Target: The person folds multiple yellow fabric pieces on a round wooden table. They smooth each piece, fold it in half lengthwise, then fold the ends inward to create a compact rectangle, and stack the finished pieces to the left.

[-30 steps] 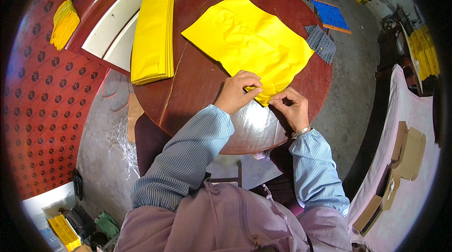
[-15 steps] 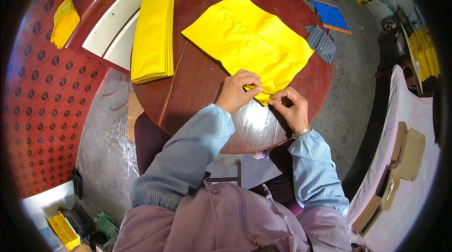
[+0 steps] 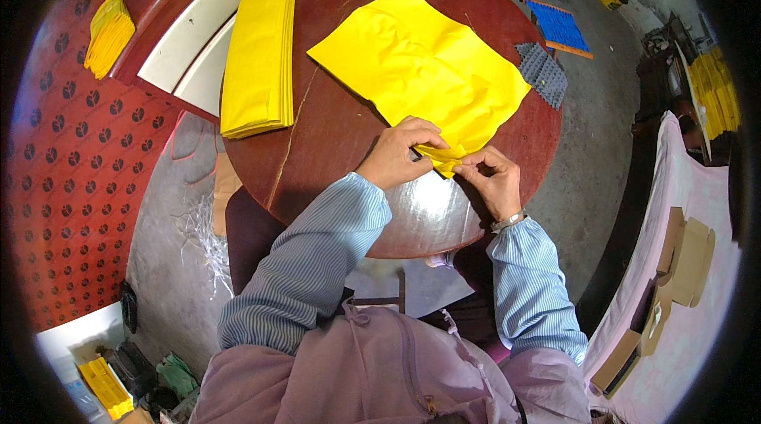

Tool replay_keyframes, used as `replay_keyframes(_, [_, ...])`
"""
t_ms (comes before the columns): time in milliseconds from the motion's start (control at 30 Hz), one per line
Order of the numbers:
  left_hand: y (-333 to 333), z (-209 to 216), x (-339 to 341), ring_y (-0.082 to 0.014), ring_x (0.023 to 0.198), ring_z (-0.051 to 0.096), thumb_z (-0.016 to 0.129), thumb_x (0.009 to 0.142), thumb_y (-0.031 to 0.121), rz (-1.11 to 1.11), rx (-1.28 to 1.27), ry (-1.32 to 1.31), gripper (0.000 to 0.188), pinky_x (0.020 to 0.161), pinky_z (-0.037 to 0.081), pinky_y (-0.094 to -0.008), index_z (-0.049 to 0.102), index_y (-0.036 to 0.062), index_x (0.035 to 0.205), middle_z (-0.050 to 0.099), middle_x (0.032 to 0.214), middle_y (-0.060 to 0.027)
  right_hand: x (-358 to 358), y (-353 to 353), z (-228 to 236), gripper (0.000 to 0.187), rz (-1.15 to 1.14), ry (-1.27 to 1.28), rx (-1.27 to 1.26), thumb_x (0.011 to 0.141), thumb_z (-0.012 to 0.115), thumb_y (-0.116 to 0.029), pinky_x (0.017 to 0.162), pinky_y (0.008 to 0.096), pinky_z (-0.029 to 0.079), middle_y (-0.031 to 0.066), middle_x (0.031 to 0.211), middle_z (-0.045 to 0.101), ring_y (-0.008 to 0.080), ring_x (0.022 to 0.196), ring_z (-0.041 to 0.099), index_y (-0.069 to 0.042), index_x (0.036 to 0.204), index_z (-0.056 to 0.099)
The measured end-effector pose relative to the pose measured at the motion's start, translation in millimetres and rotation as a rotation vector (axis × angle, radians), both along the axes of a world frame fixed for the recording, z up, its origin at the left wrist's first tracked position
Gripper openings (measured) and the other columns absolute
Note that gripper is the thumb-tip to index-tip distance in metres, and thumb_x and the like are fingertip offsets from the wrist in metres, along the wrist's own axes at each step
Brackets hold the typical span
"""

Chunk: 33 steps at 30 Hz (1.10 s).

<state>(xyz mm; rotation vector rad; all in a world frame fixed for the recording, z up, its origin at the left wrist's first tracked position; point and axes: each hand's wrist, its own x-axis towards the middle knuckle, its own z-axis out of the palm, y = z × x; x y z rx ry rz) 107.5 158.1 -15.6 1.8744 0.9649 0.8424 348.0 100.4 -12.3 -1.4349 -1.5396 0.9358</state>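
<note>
A wrinkled yellow fabric sheet [image 3: 428,59] lies spread over the round red-brown table [image 3: 333,218]. Its near edge is bunched between my two hands. My left hand [image 3: 399,154] has that edge pinched, thumb below and fingers curled over the top. Close beside it, my right hand [image 3: 493,178] grips the near corner of the sheet between thumb and fingertips. Left of the sheet is a neat stack of folded yellow fabric [image 3: 258,59], touched by neither hand.
A grey studded mat [image 3: 541,75] sits at the table's right edge. On the floor beyond lies a blue mat [image 3: 559,26]. Opened cardboard boxes [image 3: 674,281] rest on a pale cloth at right. Folded yellow pieces [image 3: 109,36] lie on the red patterned surface at left.
My left hand has shifted its fingers slightly along the near edge, bunching the fabric a little differently. The right hand stays pinched at the corner, and the stack has not moved.
</note>
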Motion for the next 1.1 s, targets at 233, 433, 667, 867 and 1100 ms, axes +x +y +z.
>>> replay_keyframes(233, [0.7,6.0,-0.3,-0.0271,0.125,0.068,0.079,0.081,-0.002,-0.008,-0.053,0.023,0.031,0.112,0.055,-0.0385,0.078,0.0052,0.111,0.074,0.124,-0.0097,0.3,1.5,-0.7,0.017,0.028,0.009,0.05,0.088,0.09,-0.009,0.07,0.0255,0.054,0.0032,0.093,0.076,0.0093,0.077,0.065,-0.002,0.101,0.082])
replay_keyframes(433, [-2.2,0.9,3.3,-0.026,0.122,0.07,0.084,0.081,0.0,0.023,-0.002,0.013,0.027,0.108,0.058,-0.0383,0.079,0.0052,0.107,0.075,0.122,-0.0095,3.2,0.4,-1.6,0.016,0.014,-0.018,-0.03,0.088,0.09,-0.006,0.087,0.0288,0.059,0.0051,0.099,0.078,0.0144,0.091,0.072,-0.003,0.101,0.081])
replay_keyframes(667, [-5.6,-7.0,15.0,-0.0266,0.112,0.075,0.088,0.084,0.006,0.184,0.02,0.005,0.022,0.101,0.06,-0.0368,0.079,0.0031,0.104,0.077,0.119,-0.0117,4.0,-1.7,-1.6,0.022,0.036,-0.049,0.023,0.087,0.089,-0.007,0.069,0.0253,0.053,0.0027,0.092,0.074,0.0097,0.077,0.065,-0.004,0.107,0.081])
replay_keyframes(867, [-0.7,-6.5,9.9,-0.0274,0.111,0.075,0.086,0.087,0.008,0.147,0.015,-0.03,0.02,0.1,0.06,-0.0356,0.078,0.0012,0.105,0.078,0.119,-0.0138,2.3,-1.3,6.1,0.018,0.085,-0.127,0.132,0.087,0.089,-0.008,0.071,0.0275,0.055,0.0049,0.095,0.077,0.0114,0.077,0.066,-0.003,0.103,0.083])
replay_keyframes(1100, [-1.8,-4.1,9.0,-0.0271,0.113,0.074,0.084,0.089,0.008,0.129,-0.024,-0.018,0.018,0.102,0.058,-0.0365,0.078,0.0018,0.105,0.077,0.119,-0.0134,0.7,0.3,3.3,0.015,0.022,-0.03,-0.001,0.087,0.091,-0.009,0.071,0.0268,0.054,0.0035,0.094,0.077,0.0105,0.078,0.065,-0.004,0.098,0.083])
